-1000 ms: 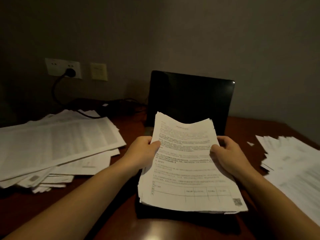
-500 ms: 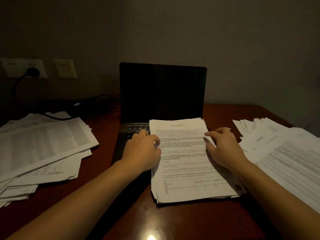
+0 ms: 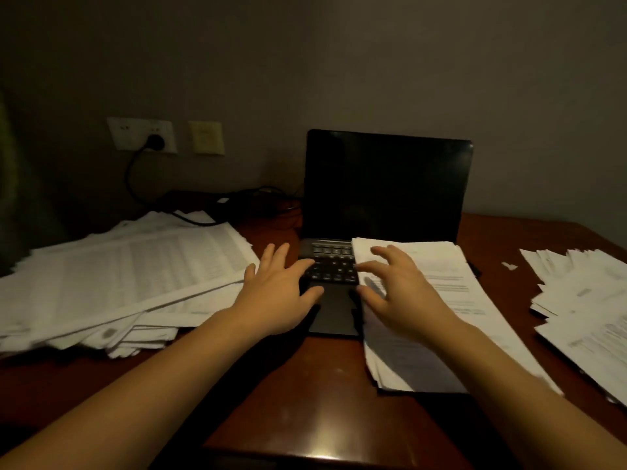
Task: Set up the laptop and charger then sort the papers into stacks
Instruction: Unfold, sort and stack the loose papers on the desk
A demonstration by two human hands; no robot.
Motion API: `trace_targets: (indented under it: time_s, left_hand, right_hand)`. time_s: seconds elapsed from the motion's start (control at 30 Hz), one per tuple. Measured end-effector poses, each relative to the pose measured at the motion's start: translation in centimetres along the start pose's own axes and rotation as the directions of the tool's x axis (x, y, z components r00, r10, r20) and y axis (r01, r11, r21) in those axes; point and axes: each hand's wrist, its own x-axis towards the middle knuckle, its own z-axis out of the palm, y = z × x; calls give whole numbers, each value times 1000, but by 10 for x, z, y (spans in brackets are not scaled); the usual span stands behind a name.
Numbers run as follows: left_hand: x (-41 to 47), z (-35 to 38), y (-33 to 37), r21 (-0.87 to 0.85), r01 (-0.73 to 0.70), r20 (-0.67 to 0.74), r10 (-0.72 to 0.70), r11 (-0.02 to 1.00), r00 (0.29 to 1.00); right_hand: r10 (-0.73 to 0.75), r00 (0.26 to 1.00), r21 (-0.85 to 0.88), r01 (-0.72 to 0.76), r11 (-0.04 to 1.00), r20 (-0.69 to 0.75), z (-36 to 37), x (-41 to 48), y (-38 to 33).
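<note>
An open black laptop (image 3: 386, 184) with a dark screen stands at the middle of the desk. A stack of printed papers (image 3: 451, 300) lies over the right half of its keyboard and onto the desk. My left hand (image 3: 281, 293) hovers spread over the laptop's left edge, holding nothing. My right hand (image 3: 403, 293) is above the stack's left edge with fingers spread and slightly bent, gripping nothing. A black charger cable (image 3: 135, 184) runs from a plug in the wall socket (image 3: 142, 135) to the desk behind the laptop.
A wide loose pile of papers (image 3: 118, 279) covers the desk's left side. Another fanned pile (image 3: 583, 300) lies at the right edge. The dark wooden desk (image 3: 315, 401) shows bare wood in front. A scrap of paper (image 3: 509, 265) lies near the right pile.
Both hands held the stack up a second ago, then laid it on the laptop's right side. Now both hands have let go and lifted, and the left hand has moved left.
</note>
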Motion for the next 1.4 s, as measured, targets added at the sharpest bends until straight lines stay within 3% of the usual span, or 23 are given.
trace_targets:
  time_s: [0.27, 0.5, 0.7, 0.8, 0.87, 0.97, 1.03, 1.2, 1.3, 1.4]
  left_hand:
    - [-34, -41, -114, 76, 206, -28, -205, 976, 978]
    - [-38, -71, -219, 166, 414, 42, -426, 895, 904]
    - [-39, -79, -243, 224, 386, 140, -421, 895, 896]
    - [-37, -90, -228, 351, 309, 19, -337, 884, 941]
    - [-34, -97, -233, 316, 254, -65, -246, 914, 967]
    - [-35, -86, -255, 250, 203, 57, -224, 947, 973]
    - [-39, -71, -259, 149, 257, 85, -272, 955, 959]
    - [-54, -41, -224, 41, 462, -70, -459, 886, 886]
    - [-65, -27, -189, -20, 560, -78, -560, 828, 825]
    - [-73, -27, -168, -135, 547, -49, -557, 826, 829]
  right_hand:
    - [-275, 952, 64, 268, 961, 137, 43, 30, -113]
    - [-376, 878, 114, 358, 927, 296, 69, 42, -180]
    - [-370, 843, 126, 349, 928, 390, 96, 50, -185]
    - [-310, 884, 103, 293, 951, 349, 95, 55, -175]
    - [-264, 902, 80, 252, 964, 341, 91, 57, -168]
    - [-227, 897, 6, 243, 970, 380, 87, 59, -164]
    - [-210, 897, -1, 228, 974, 390, 85, 62, -165]
    - [-175, 918, -56, 207, 977, 355, 79, 69, -161]
    - [-195, 952, 48, 189, 981, 238, 71, 59, -161]
    - [-173, 957, 206, 125, 970, 233, 67, 46, -157]
